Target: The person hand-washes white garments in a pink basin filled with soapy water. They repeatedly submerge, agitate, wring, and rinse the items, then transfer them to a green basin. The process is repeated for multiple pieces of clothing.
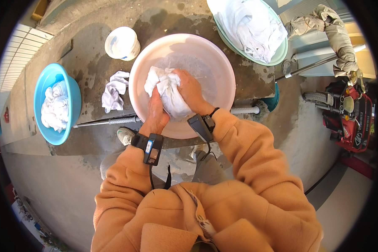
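Observation:
Both of my hands press on a bunched white cloth [167, 91] over a wide pale pink plastic basin [222, 75]. My left hand [156, 111] lies along the cloth's near left side, and my right hand [192, 91] grips its right side from above. Cloudy, sudsy water shows in the basin beyond the cloth. A crumpled white cloth [115, 91] lies on the wet concrete just left of the basin. Beyond it stands a white plastic tub [122, 44]. The undersides of my fingers are hidden.
At the left, a blue basin [75, 100] holds white cloth. A pale green basin [282, 53] with white fabric stands at the upper right. A white handle [123, 120] and a brush [260, 111] lie by the concrete edge. A red motorcycle [346, 116] stands far right.

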`<state>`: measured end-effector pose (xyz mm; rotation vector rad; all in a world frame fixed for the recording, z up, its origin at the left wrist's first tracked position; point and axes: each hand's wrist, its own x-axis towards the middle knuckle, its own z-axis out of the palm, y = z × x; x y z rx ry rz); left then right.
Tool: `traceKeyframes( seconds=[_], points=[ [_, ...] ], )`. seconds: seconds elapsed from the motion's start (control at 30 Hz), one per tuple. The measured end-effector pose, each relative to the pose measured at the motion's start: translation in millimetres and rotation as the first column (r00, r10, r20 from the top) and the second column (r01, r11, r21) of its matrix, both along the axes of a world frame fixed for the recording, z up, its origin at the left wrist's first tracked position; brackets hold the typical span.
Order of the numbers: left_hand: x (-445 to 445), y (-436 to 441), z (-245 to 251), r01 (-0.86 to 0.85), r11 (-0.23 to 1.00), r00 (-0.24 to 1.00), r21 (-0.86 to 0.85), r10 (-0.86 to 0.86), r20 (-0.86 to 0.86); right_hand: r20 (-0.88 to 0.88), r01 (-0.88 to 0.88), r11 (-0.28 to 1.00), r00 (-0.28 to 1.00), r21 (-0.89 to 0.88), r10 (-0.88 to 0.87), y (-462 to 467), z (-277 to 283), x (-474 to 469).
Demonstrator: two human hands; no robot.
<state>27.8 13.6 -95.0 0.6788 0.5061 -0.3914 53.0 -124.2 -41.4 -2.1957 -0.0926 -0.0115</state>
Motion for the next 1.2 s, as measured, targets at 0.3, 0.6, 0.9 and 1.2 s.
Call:
traceKeyframes(
  seconds=[0.3,0.6,0.9,1.2],
  points=[
    [3.6,25.7,63.2,0.186,0.834,0.974,0.519,-0.086,-0.211,-0.22,0.029,0.862,0.962,-0.506,-0.162,-67.7,-112.3,3.7],
    [-1.3,19.4,26.9,0.232,0.972,0.933,0.046,-0.209,-0.292,-0.46,-0.055,0.944,0.863,0.325,0.208,-14.7,-6.4,3.3],
    [-13.9,-2.1,20.7,0.067,0.998,0.981,-0.001,-0.066,-0.181,-0.066,0.091,0.987,0.994,0.132,-0.083,9.5,5.6,-4.4],
    [-5.8,13.3,26.8,0.006,1.0,0.995,-0.013,-0.007,-0.099,0.127,-0.013,0.998,0.992,-0.059,0.021,25.4,-2.1,-49.3]
  ],
)
